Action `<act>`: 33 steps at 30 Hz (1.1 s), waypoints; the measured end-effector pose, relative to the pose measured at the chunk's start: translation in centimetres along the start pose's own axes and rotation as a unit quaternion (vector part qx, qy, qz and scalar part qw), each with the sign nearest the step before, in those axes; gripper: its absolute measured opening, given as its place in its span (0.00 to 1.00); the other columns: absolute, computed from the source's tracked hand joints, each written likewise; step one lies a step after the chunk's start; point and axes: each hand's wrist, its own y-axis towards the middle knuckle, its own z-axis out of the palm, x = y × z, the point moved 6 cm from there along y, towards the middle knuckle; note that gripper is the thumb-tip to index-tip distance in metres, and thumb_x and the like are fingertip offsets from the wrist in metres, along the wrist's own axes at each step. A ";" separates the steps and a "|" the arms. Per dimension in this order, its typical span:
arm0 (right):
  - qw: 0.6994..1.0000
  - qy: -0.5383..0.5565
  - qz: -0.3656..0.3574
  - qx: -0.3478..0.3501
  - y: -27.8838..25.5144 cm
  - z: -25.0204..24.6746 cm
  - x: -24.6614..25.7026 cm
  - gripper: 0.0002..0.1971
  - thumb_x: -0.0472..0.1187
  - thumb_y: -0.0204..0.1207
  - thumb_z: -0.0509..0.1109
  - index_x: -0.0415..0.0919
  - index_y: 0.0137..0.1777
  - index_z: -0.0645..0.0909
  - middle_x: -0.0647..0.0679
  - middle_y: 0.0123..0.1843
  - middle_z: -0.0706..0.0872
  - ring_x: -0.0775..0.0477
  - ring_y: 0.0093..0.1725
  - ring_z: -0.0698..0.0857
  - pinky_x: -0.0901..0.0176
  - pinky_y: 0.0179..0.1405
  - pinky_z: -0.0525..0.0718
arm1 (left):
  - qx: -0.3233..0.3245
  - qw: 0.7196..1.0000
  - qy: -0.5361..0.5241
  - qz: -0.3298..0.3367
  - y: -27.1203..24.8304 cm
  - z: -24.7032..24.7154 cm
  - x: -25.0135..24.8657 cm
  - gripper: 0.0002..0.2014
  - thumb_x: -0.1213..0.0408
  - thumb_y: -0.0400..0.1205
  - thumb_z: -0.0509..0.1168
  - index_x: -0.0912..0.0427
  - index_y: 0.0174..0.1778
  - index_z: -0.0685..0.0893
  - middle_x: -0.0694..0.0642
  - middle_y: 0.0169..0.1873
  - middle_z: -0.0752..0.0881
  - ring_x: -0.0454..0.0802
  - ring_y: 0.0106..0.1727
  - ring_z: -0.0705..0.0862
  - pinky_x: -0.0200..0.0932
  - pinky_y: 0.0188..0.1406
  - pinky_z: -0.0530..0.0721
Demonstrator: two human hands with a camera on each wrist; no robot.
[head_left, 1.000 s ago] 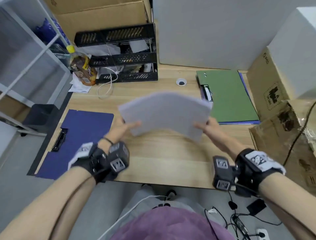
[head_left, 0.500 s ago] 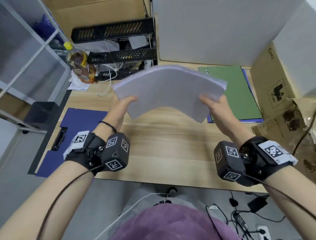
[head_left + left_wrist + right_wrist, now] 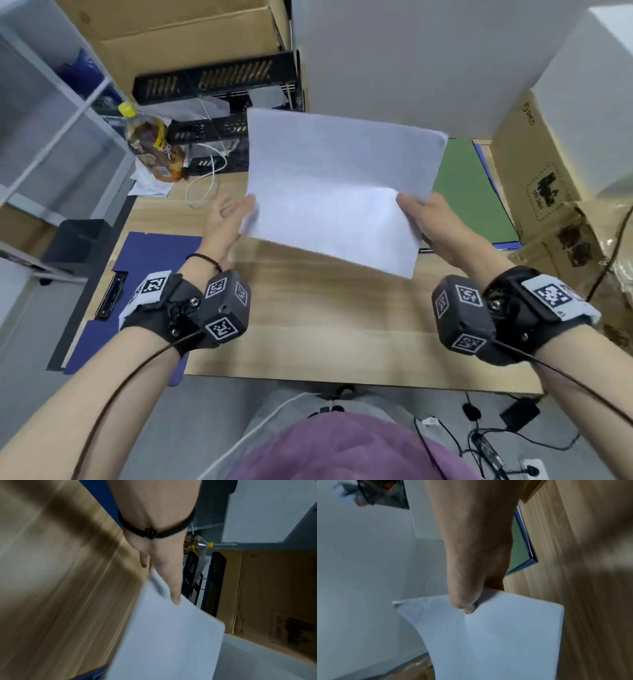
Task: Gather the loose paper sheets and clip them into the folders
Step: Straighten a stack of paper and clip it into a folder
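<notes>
- Currently, paper sheets (image 3: 337,192) are gathered, held above the table (image 3: 308,325).
- Right hand (image 3: 426,219) pinches the stack; left hand (image 3: 227,219) steadies its edge, fingers straight.
- Blue folder (image 3: 137,274) and green folder (image 3: 469,192) remain unfilled; clipping not yet done.

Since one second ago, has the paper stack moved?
Yes. The stack has gone up and away from the person: in the head view its far edge now overlaps the black tray, and it covers more of the green folder.
</notes>
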 end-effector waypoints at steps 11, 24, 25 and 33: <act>0.976 0.166 0.120 0.075 -5.8 7.9 -7.1 0.16 0.39 0.84 0.65 0.44 0.71 0.74 0.47 0.60 0.88 0.49 0.47 0.91 0.56 0.39 0.90 | 0.144 0.986 0.066 -0.043 -2.4 6.2 0.5 0.19 0.57 0.81 0.68 0.57 0.67 0.80 0.54 0.63 0.85 0.51 0.61 0.85 0.47 0.61 0.83; 0.966 0.128 0.183 0.131 -4.4 11.1 -6.3 0.11 0.42 0.82 0.69 0.48 0.63 0.82 0.52 0.58 0.91 0.48 0.57 0.90 0.54 0.58 0.85 | 0.276 0.950 0.110 -0.101 -3.9 0.3 5.1 0.18 0.67 0.82 0.67 0.49 0.66 0.75 0.47 0.61 0.84 0.43 0.60 0.83 0.39 0.63 0.80; 0.959 0.156 0.194 0.133 -4.3 12.6 -6.1 0.12 0.40 0.82 0.68 0.46 0.65 0.81 0.50 0.60 0.90 0.47 0.59 0.89 0.54 0.59 0.86 | 0.271 0.951 0.103 -0.110 -3.6 -0.7 5.4 0.18 0.68 0.82 0.67 0.51 0.67 0.76 0.50 0.63 0.84 0.47 0.62 0.83 0.44 0.65 0.79; 0.920 0.183 0.289 0.190 -3.2 24.8 -7.0 0.15 0.37 0.84 0.64 0.39 0.69 0.79 0.42 0.62 0.89 0.42 0.59 0.89 0.50 0.56 0.89 | 0.202 0.960 0.149 -0.122 -0.2 -10.1 9.0 0.14 0.66 0.84 0.63 0.56 0.66 0.79 0.46 0.53 0.84 0.36 0.46 0.84 0.24 0.39 0.80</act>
